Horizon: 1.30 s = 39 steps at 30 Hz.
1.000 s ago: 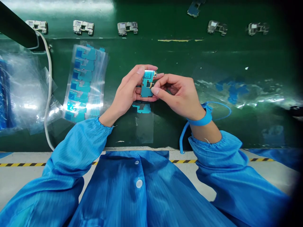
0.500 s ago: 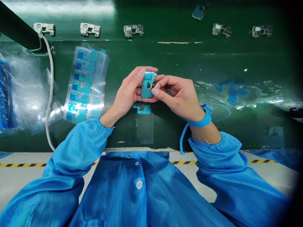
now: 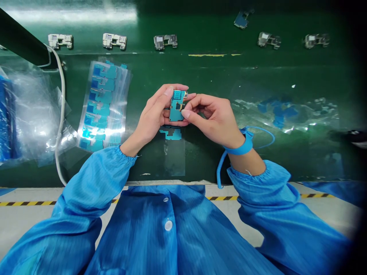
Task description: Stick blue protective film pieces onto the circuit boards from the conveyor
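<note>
A small teal circuit board with gold-coloured parts at its top edge lies in my left hand, gripped between thumb and fingers. My right hand pinches at the board's right edge, its thumb tip on the lower corner. Just below the hands, a loose teal film piece lies on the green mat. Part of the board's back is hidden by my fingers.
A clear sheet of teal film pieces lies to the left, beside a plastic bag and a white cable. Several metal shield frames line the mat's far side. A blue wrist strap with coiled cord circles my right wrist.
The whole view has drifted slightly, with the mat's far items sliding lower in the picture. Both hands keep the board in the same hold, and nothing was let go.
</note>
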Each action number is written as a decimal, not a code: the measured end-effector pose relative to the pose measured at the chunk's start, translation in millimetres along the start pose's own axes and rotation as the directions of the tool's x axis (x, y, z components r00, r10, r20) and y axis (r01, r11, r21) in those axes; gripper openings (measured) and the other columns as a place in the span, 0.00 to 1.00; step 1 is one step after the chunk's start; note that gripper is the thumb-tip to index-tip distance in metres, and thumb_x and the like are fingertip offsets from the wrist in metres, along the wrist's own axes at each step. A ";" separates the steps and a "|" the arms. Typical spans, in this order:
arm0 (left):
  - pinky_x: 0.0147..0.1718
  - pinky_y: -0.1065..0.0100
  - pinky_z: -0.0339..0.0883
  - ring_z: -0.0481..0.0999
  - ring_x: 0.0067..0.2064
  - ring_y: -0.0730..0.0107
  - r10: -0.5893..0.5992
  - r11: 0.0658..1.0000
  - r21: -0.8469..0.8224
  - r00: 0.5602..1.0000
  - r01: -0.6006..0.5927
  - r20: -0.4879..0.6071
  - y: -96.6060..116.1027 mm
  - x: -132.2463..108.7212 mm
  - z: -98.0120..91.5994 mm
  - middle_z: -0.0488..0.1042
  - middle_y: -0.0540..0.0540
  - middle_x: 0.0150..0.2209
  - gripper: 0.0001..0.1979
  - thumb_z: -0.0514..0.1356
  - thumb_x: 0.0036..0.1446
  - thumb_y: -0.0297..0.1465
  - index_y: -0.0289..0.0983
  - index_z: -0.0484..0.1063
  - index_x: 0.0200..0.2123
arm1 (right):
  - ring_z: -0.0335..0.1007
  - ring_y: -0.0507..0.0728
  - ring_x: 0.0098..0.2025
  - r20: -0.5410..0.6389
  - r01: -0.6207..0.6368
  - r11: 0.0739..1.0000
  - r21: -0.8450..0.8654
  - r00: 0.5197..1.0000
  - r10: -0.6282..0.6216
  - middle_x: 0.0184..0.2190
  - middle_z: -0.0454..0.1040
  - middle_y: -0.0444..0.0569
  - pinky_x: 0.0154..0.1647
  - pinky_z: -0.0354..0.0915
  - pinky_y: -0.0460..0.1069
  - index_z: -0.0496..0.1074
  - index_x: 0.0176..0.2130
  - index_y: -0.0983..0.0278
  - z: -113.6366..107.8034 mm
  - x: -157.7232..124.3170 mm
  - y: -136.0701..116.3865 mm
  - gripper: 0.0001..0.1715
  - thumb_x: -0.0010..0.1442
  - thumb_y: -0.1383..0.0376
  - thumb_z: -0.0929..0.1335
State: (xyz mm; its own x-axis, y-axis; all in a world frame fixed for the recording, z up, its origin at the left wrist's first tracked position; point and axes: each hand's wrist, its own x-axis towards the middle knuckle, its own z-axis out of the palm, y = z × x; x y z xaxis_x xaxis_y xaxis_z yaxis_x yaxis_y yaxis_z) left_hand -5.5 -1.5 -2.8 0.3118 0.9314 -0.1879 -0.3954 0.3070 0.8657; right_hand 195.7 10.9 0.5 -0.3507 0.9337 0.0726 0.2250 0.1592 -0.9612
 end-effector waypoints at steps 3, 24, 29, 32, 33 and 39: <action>0.48 0.52 0.91 0.89 0.60 0.48 0.011 1.000 0.013 1.000 -0.011 0.016 -1.1 0.3 -1.3 0.86 0.46 0.56 0.22 0.56 0.78 0.51 0.43 0.76 0.60 | 0.68 0.55 0.33 -0.005 0.000 1.000 -0.001 1.000 0.000 0.33 0.79 0.47 0.33 0.67 0.52 0.77 0.34 0.60 0.2 -0.1 -0.4 0.24 0.64 0.45 0.81; 0.54 0.53 0.89 0.88 0.59 0.50 -0.013 1.000 0.008 0.999 0.014 -0.041 3.0 -3.2 2.5 0.86 0.45 0.57 0.23 0.60 0.75 0.52 0.42 0.78 0.58 | 0.69 0.55 0.32 0.037 -0.023 0.999 0.025 0.999 0.022 0.32 0.78 0.46 0.34 0.68 0.53 0.76 0.34 0.59 -2.1 1.2 -5.2 0.23 0.64 0.47 0.81; 0.53 0.52 0.90 0.88 0.60 0.48 -0.018 1.000 0.006 0.999 0.018 -0.045 3.9 -3.3 3.4 0.86 0.44 0.58 0.23 0.59 0.76 0.52 0.42 0.78 0.58 | 0.69 0.55 0.33 0.038 -0.021 0.999 0.027 0.999 0.020 0.33 0.78 0.46 0.34 0.68 0.52 0.77 0.35 0.59 -2.1 1.1 -3.3 0.22 0.64 0.48 0.81; 0.49 0.54 0.91 0.89 0.57 0.50 -0.012 1.000 0.001 0.999 0.012 -0.044 4.3 -3.2 3.9 0.86 0.44 0.57 0.22 0.59 0.76 0.52 0.42 0.78 0.57 | 0.69 0.55 0.34 0.033 -0.010 0.999 0.031 0.999 0.009 0.34 0.78 0.47 0.34 0.68 0.52 0.77 0.34 0.60 -1.9 1.1 -2.7 0.22 0.64 0.48 0.81; 0.48 0.55 0.91 0.89 0.56 0.50 -0.012 1.000 0.005 0.999 0.012 -0.042 4.4 -3.2 4.0 0.86 0.45 0.56 0.22 0.59 0.76 0.52 0.42 0.78 0.57 | 0.69 0.55 0.35 0.029 -0.010 0.999 0.032 1.000 0.009 0.34 0.78 0.47 0.34 0.68 0.52 0.77 0.34 0.60 -1.8 1.1 -2.5 0.22 0.64 0.48 0.81; 0.49 0.53 0.90 0.88 0.59 0.47 -0.028 1.000 -0.003 0.999 0.027 -0.045 4.5 -3.3 4.4 0.86 0.44 0.58 0.23 0.60 0.75 0.53 0.43 0.78 0.57 | 0.69 0.55 0.33 0.028 -0.008 1.000 0.027 1.000 0.008 0.33 0.77 0.46 0.34 0.68 0.52 0.77 0.35 0.59 -1.7 1.4 -0.9 0.21 0.64 0.48 0.81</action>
State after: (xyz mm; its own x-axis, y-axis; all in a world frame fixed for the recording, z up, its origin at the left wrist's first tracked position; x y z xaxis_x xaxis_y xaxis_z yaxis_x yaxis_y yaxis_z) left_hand -4.4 -4.1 3.8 0.2836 0.9304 -0.2323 -0.3891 0.3331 0.8589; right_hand 196.6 12.6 2.0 -0.3743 0.9255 0.0579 0.2038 0.1430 -0.9685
